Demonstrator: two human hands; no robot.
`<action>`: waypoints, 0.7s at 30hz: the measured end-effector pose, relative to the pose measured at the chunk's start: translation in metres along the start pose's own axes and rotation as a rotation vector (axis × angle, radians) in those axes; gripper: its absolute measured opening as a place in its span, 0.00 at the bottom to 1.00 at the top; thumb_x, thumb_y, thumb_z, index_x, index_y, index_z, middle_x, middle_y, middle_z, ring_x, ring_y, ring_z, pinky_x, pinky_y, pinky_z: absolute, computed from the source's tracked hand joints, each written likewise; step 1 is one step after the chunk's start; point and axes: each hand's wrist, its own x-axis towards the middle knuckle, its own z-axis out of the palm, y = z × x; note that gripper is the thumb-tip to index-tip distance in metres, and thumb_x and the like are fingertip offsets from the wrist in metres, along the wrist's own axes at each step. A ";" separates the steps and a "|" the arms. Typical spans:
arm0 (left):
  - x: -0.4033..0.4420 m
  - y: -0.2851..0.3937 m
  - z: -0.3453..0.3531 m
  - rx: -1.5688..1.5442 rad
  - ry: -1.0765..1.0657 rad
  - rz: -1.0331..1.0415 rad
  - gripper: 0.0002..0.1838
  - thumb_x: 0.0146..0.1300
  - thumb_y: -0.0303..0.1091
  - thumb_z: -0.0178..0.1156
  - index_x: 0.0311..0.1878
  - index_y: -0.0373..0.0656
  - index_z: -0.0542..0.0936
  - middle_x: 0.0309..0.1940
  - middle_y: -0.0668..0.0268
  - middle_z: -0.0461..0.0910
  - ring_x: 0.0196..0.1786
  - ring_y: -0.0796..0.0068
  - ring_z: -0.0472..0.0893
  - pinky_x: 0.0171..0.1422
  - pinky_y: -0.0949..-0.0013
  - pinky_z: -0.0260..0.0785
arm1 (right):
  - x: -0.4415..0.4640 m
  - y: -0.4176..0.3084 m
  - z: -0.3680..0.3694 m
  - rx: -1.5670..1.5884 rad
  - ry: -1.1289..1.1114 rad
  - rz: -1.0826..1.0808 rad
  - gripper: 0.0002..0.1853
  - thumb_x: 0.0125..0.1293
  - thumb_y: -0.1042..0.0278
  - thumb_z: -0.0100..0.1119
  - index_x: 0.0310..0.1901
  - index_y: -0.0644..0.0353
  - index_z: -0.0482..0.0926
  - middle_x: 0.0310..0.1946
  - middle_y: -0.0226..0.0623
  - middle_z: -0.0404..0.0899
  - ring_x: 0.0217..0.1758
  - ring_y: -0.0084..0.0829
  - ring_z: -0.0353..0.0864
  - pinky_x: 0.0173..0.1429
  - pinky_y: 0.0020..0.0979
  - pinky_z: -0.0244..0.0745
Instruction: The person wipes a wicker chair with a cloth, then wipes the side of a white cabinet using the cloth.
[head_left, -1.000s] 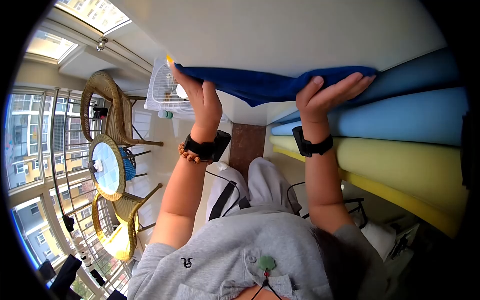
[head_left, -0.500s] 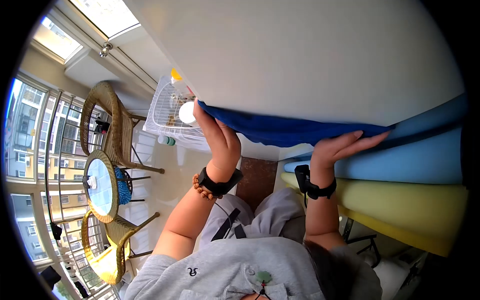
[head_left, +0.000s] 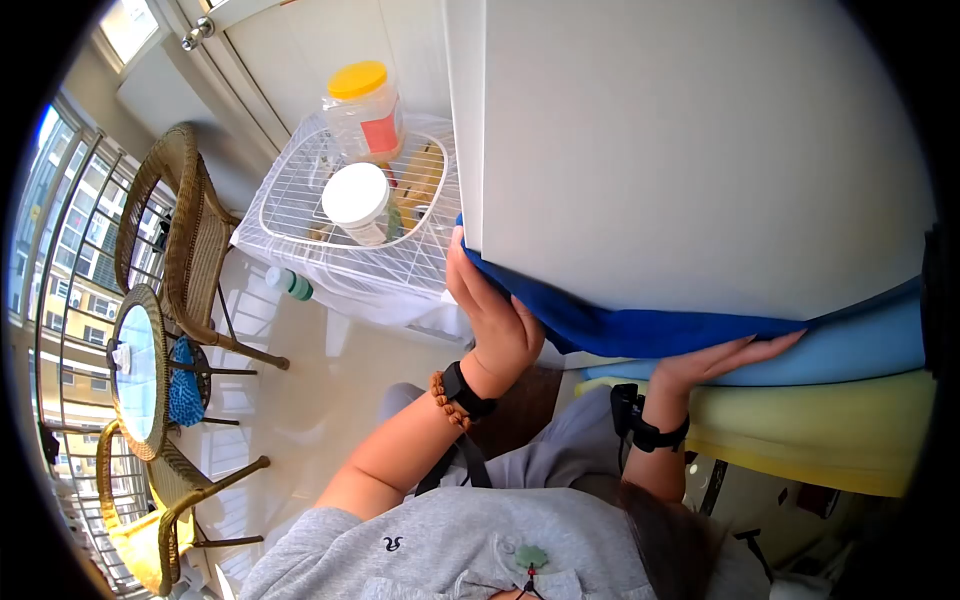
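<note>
A blue cloth (head_left: 630, 330) lies along the lower edge of a large pale grey cabinet-like block (head_left: 690, 150). At the block's near corner, my left hand (head_left: 495, 315) presses against the cloth, fingers stretched up along the edge and thumb beside the fabric. My right hand (head_left: 725, 362) is flat under the cloth's other end, its fingers long and straight, pointing right. Neither hand is wrapped round the cloth. Part of the fabric is hidden behind my left fingers. Both wrists wear black straps, and the left also has a beaded bracelet.
A wire rack (head_left: 290, 215) on a white-covered stand holds a yellow-lidded jar (head_left: 362, 115) and a white-lidded tub (head_left: 357, 200). A bottle (head_left: 290, 283) is beside the stand. Wicker chairs (head_left: 185, 270) and a round table (head_left: 140, 370) are at left; light-blue and yellow rolls (head_left: 810, 430) at right.
The view has shifted, bringing the rack and jars into fuller sight and showing the block's narrow side. Both hands remain against the blue cloth at its edge.
</note>
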 end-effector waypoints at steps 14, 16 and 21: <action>-0.190 -0.082 0.034 0.238 -0.234 0.093 0.38 0.62 0.26 0.55 0.71 0.20 0.51 0.70 0.29 0.50 0.71 0.27 0.57 0.75 0.39 0.52 | -0.146 0.117 -0.027 -0.338 -0.253 -0.318 0.37 0.76 0.60 0.31 0.75 0.75 0.30 0.77 0.65 0.24 0.81 0.60 0.23 0.79 0.56 0.23; -0.206 -0.083 0.035 0.271 -0.298 0.171 0.34 0.60 0.28 0.60 0.67 0.20 0.61 0.69 0.29 0.55 0.69 0.28 0.62 0.73 0.40 0.58 | -0.154 0.130 -0.034 -0.373 -0.299 -0.408 0.38 0.76 0.58 0.32 0.75 0.74 0.31 0.76 0.67 0.24 0.81 0.62 0.23 0.79 0.58 0.24; -0.123 -0.040 0.015 0.021 -0.172 0.117 0.33 0.61 0.27 0.61 0.67 0.22 0.64 0.71 0.35 0.56 0.71 0.33 0.62 0.75 0.46 0.58 | -0.145 0.110 -0.036 -0.211 -0.323 -0.360 0.37 0.75 0.66 0.39 0.77 0.69 0.34 0.76 0.67 0.24 0.80 0.63 0.26 0.79 0.57 0.30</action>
